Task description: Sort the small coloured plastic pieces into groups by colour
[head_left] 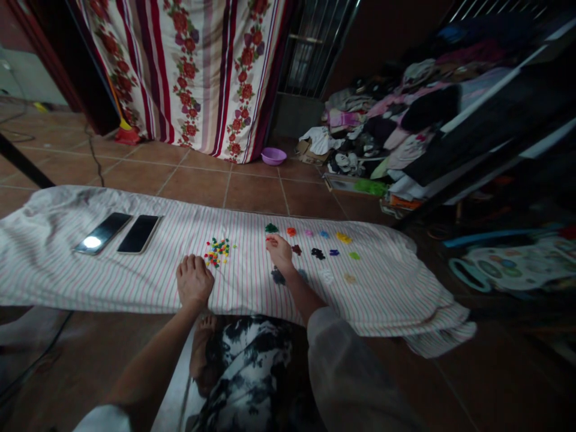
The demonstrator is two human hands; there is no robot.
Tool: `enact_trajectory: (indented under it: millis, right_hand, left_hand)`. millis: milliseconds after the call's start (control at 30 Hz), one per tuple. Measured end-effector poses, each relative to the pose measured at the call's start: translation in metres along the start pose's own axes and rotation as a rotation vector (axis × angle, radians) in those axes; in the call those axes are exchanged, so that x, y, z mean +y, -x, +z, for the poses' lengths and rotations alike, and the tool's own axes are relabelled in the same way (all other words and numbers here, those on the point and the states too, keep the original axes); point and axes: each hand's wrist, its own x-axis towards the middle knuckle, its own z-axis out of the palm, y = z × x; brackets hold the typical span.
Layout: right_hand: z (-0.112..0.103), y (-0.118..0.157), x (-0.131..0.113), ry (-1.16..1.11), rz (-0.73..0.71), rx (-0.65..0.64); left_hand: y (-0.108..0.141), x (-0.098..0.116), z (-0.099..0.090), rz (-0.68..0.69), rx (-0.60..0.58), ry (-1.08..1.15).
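Note:
On the striped cloth [180, 222] lies a mixed pile of small coloured pieces [218, 252]. My left hand [194, 279] rests on the cloth just left of and below that pile, its fingers curled; whether anything is under them is hidden. My right hand [279, 252] is pinched at a small red piece, below the green pile [271, 228]. To its right are orange [291, 231], pink [308, 233], blue [324, 234] and yellow [344, 237] piles. Brown [296, 249], black [318, 254] and lime [354, 255] ones sit lower, and a dark grey pile [278, 276] is partly behind my wrist.
Two phones [103, 233] [139, 234] lie at the left of the cloth. Beyond it, a purple basin [273, 156] stands on the tiled floor by a floral curtain [184, 72]. Heaped clothes [382, 120] fill the back right.

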Motion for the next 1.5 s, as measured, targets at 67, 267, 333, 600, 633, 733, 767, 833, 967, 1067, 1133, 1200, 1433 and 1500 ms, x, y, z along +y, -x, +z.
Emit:
enact_trajectory:
  millis: [67, 267, 333, 600, 633, 733, 767, 833, 967, 1067, 1133, 1200, 1433, 1500]
  right_hand:
    - [-0.011, -0.005, 0.008, 0.080, 0.004, 0.037]
    - [-0.020, -0.010, 0.025, 0.212, 0.008, 0.102]
    - [-0.019, -0.011, 0.029, 0.231, 0.019, 0.097]
    - [-0.012, -0.012, 0.029, 0.317, 0.038, 0.065]
    - [-0.011, -0.011, 0.029, 0.319, 0.033, 0.055]
    - [-0.010, -0.011, 0.031, 0.307, 0.010, 0.043]
    - [-0.010, -0.011, 0.031, 0.297, 0.004, 0.045]
    - [-0.009, -0.011, 0.032, 0.274, -0.002, 0.046]
    - [-0.007, -0.010, 0.030, 0.246, -0.027, 0.023]
    - [-0.005, -0.010, 0.026, 0.259, -0.062, 0.007]
    - [-0.004, -0.011, 0.023, 0.269, -0.081, 0.003]
    - [-0.003, -0.011, 0.022, 0.272, -0.092, -0.002]
    - [-0.005, -0.007, 0.027, 0.212, -0.073, 0.046]
    - [-0.005, -0.007, 0.028, 0.194, -0.068, 0.042]
  left_hand:
    - [0.001, 0.000, 0.001, 0.000, 0.008, 0.005]
    - [0.001, -0.002, 0.004, -0.002, 0.025, 0.046]
    - [0.001, -0.002, 0.004, -0.004, 0.024, 0.050]
    - [0.000, -0.001, 0.002, 0.003, 0.006, 0.024]
    - [0.000, -0.002, 0.002, 0.004, 0.007, 0.021]
    - [0.000, -0.002, 0.003, 0.005, 0.008, 0.008]
    - [0.000, -0.002, 0.003, 0.004, 0.008, 0.005]
    - [0.000, -0.001, 0.002, 0.003, 0.008, 0.001]
    - [0.000, 0.000, 0.001, 0.001, 0.002, -0.002]
    - [0.000, 0.000, 0.001, -0.003, 0.004, 0.008]
    - [0.000, -0.001, 0.002, -0.003, 0.013, 0.017]
    - [0.000, -0.001, 0.003, -0.001, 0.022, 0.026]
    - [0.000, 0.000, 0.001, 0.000, 0.007, 0.009]
    - [0.000, 0.000, 0.000, 0.002, 0.004, 0.010]
